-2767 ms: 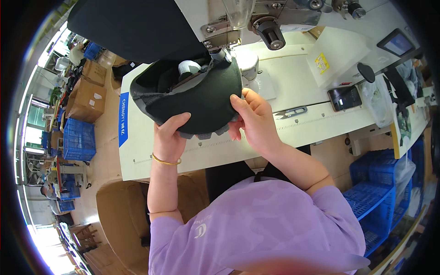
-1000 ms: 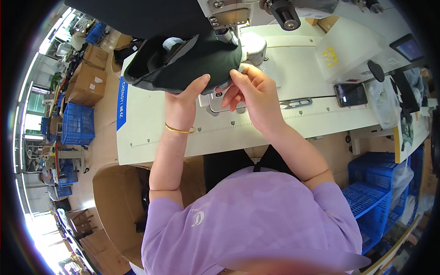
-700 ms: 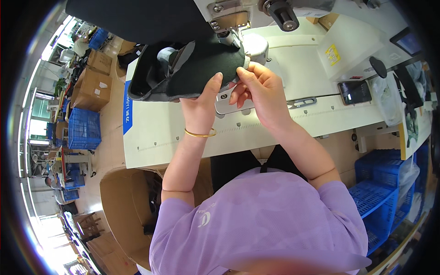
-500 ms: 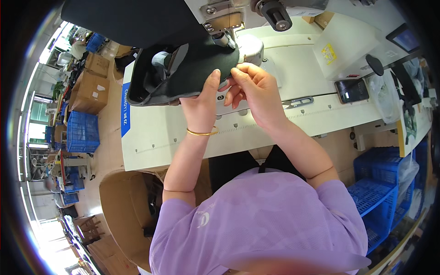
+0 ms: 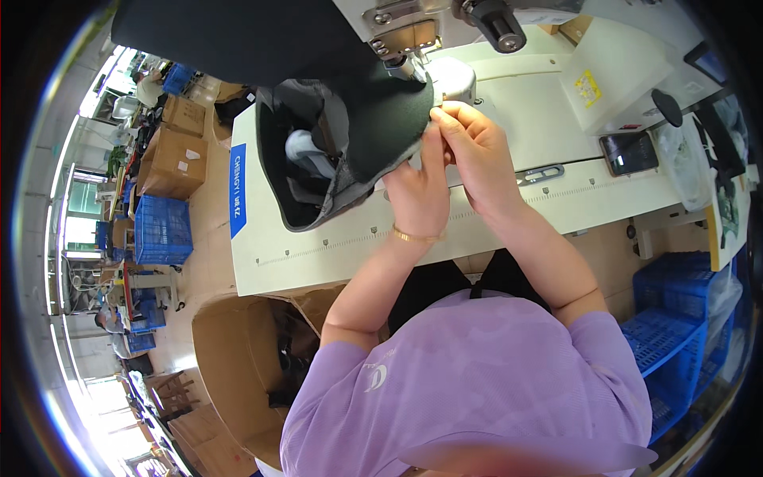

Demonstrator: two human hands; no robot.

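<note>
Black cap (image 5: pixel 350 135) is pinched by left hand (image 5: pixel 417 195) and right hand (image 5: pixel 477 147) at needle (image 5: pixel 405 67), upper centre; fingertips risk being stitched if fed closer.

Cap (image 5: pixel 350 143) on worktop (image 5: pixel 381 238), under sewing machine head (image 5: pixel 405 32). Left hand (image 5: pixel 417 195) and right hand (image 5: pixel 477 147) side by side at cap's right edge. Cardboard box (image 5: pixel 238 374) below worktop, left.

The white sewing table (image 5: pixel 493 207) (blue label at left) carries a black cap (image 5: pixel 350 135) and a metal guide (image 5: pixel 542 172).
</note>
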